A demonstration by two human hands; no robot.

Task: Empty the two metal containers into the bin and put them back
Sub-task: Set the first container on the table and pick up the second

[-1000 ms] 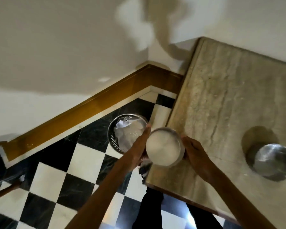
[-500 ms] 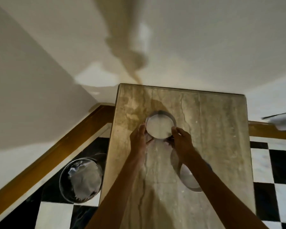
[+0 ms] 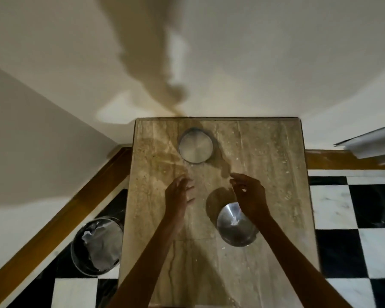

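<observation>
1. Both hands are over the stone table (image 3: 265, 152), neither holding anything. The left hand (image 3: 179, 196), centre-left of frame, has loosely spread fingers that are motion-blurred. The right hand (image 3: 250, 196), centre-right, has curled fingers with thumb and forefinger near each other and nothing between them.
2. The flat-bottomed metal container (image 3: 195, 148) sits in the upper-centre of the frame, near the table's far edge. It is upright, its inside looks bare, and it is well clear of both hands.
3. The second metal container (image 3: 236, 227), a rounder bowl, sits below centre-right on the table, just under the right wrist, which covers part of its rim. A small white scrap shows inside it. I can't tell whether the wrist touches the bowl.
4. The bin (image 3: 97, 245) stands on the floor at lower left, right beside the table's left edge, with crumpled white paper visible inside.
5. The floor (image 3: 353, 230) is black-and-white checked, with a wooden skirting board (image 3: 53, 230) along the wall on the left.
6. A white object's edge (image 3: 369, 141) pokes in at the right of the frame; it is too cropped to identify.
</observation>
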